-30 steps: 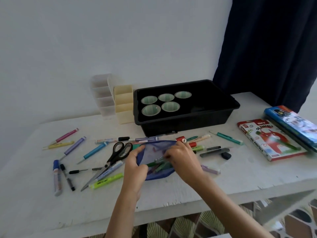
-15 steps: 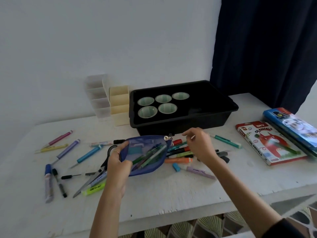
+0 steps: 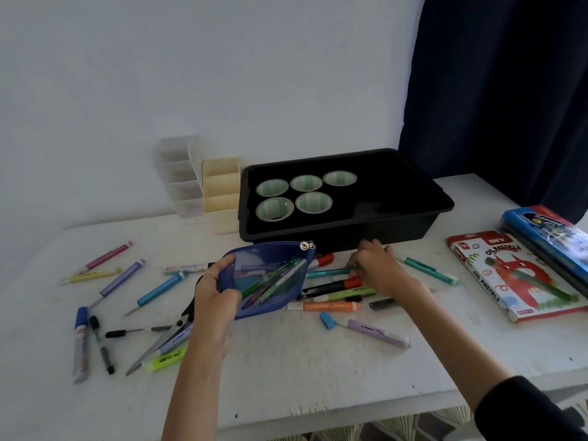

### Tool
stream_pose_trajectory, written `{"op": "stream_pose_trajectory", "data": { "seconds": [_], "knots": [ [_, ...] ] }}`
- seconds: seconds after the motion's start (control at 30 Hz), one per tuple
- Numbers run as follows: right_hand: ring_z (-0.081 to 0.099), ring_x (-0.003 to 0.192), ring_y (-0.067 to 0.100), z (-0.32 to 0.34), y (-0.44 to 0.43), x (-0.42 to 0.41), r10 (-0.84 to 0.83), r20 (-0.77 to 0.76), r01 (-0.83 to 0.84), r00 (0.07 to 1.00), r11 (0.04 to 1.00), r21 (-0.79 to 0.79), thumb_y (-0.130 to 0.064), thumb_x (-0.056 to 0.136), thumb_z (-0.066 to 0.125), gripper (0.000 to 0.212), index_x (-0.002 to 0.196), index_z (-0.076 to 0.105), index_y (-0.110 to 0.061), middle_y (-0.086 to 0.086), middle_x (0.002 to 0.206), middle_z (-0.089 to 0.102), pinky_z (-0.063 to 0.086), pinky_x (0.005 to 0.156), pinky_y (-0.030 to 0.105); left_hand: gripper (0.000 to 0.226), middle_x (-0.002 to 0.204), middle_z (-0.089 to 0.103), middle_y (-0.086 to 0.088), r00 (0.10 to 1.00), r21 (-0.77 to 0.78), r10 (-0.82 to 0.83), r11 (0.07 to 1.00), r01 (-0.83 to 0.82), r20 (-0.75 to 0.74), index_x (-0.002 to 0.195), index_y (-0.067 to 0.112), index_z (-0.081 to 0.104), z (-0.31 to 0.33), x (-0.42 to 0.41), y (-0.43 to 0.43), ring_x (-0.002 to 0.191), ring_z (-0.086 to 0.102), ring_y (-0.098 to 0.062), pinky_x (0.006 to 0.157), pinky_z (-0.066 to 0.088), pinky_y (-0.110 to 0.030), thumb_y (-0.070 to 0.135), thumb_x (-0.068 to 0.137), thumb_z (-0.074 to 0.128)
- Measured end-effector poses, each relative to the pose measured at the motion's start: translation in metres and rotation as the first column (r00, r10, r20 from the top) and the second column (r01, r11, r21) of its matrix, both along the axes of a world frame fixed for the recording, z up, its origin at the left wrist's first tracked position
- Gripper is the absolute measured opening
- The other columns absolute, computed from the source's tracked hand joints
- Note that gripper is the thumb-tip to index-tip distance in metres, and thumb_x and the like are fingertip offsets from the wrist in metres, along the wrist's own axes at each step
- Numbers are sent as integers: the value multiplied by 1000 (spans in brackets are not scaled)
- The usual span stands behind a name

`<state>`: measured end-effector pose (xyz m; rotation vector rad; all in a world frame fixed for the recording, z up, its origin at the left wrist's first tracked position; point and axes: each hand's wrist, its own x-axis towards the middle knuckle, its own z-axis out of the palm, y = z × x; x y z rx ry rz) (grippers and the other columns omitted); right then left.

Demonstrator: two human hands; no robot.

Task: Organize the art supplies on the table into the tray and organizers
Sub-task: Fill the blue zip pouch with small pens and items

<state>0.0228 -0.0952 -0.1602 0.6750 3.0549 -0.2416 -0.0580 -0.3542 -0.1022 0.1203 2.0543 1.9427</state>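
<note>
Scattered pens and markers (image 3: 331, 306) lie across the white desk (image 3: 302, 377) in front of a black plastic tray (image 3: 413, 218) holding five round pale-green cups (image 3: 274, 209). Two organizers stand left of the tray: a clear organizer (image 3: 178, 186) and a cream organizer (image 3: 221, 198). At right lie a red-and-white oil pastels box (image 3: 521, 275) and a blue box (image 3: 547, 230). The left hand (image 3: 213, 300) grips the left end of a blue mesh pouch (image 3: 273, 275) with several pens inside. The right hand (image 3: 378, 268) reaches forward, fingers curled down, pinching a slim teal pen (image 3: 327, 272) on the desk.
</note>
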Motion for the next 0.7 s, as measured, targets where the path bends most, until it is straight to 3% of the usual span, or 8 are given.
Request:
{"op": "stream_pose_trajectory", "data": {
  "seconds": [0.13, 0.23, 0.3, 0.43, 0.5, 0.57, 0.63, 0.7],
  "knots": [
    [42, 106, 18, 11, -1, 7, -16, -180, -20, 984, 980, -199, -26, 88, 62, 19, 107, 65, -23, -1, 109, 47, 36, 90, 29, 71, 122, 52, -2, 1000, -16, 12, 1000, -11, 10, 129, 18, 53, -1, 1, 0, 98, 54, -13, 56, 47, -16, -26, 75, 39],
    [55, 87, 9, 31, -12, 17, -93, -384, -84, 918, 904, -420, -32, 83, 68, 11, 90, 64, -24, -6, 95, 57, 42, 73, 16, 72, 116, 52, -2, 1000, -13, 2, 1000, -2, 20, 129, 18, 52, -1, 4, 2, 89, 55, -8, 49, 48, -13, -27, 75, 37],
    [61, 79, 5, 47, -23, 23, -210, -509, -133, 834, 820, -557, -29, 81, 70, 10, 87, 65, -22, -8, 86, 64, 48, 69, 14, 73, 116, 53, -3, 1000, -9, 6, 1000, -5, 26, 129, 17, 52, -2, 4, 2, 88, 56, -8, 50, 49, -14, -28, 74, 36],
    [69, 81, 19, 77, -55, 31, -460, -665, -377, 588, 572, -729, -14, 82, 69, 13, 94, 65, -12, 5, 88, 71, 56, 74, 28, 73, 118, 52, -4, 1000, -6, 8, 1000, -8, 28, 129, 17, 52, -3, 9, 5, 88, 55, -8, 65, 52, -25, -28, 74, 37],
    [69, 79, 20, 88, -74, 34, -489, -720, -469, 493, 548, -693, -10, 82, 68, 15, 96, 64, -8, 8, 88, 71, 56, 71, 25, 71, 115, 53, -3, 1000, 3, -15, 1000, 14, 24, 128, 15, 53, -4, 12, 6, 92, 57, -12, 68, 52, -28, -28, 74, 37],
    [68, 77, 14, 89, -94, 35, -379, -795, -482, 473, 644, -594, -10, 82, 68, 16, 97, 65, -10, 3, 86, 70, 55, 71, 21, 68, 118, 55, -6, 999, 11, -44, 999, 44, 15, 127, 15, 53, -8, 15, 8, 101, 58, -21, 71, 53, -32, -27, 76, 37],
    [66, 77, 9, 78, -110, 31, -111, -864, -454, 491, 814, -363, -17, 82, 67, 19, 101, 68, -13, -3, 87, 69, 55, 69, 21, 64, 124, 55, -10, 998, 3, -70, 998, 70, -9, 125, 16, 54, -11, 17, 8, 107, 58, -26, 77, 52, -36, -24, 78, 38],
    [62, 80, 15, 58, -117, 23, 181, -806, -391, 563, 918, -66, -21, 82, 68, 24, 103, 70, -11, 1, 89, 68, 54, 66, 27, 60, 126, 55, -12, 997, 24, -82, 996, 82, -13, 123, 18, 54, -11, 21, 8, 109, 58, -27, 86, 52, -41, -22, 80, 40]
  ]
}}
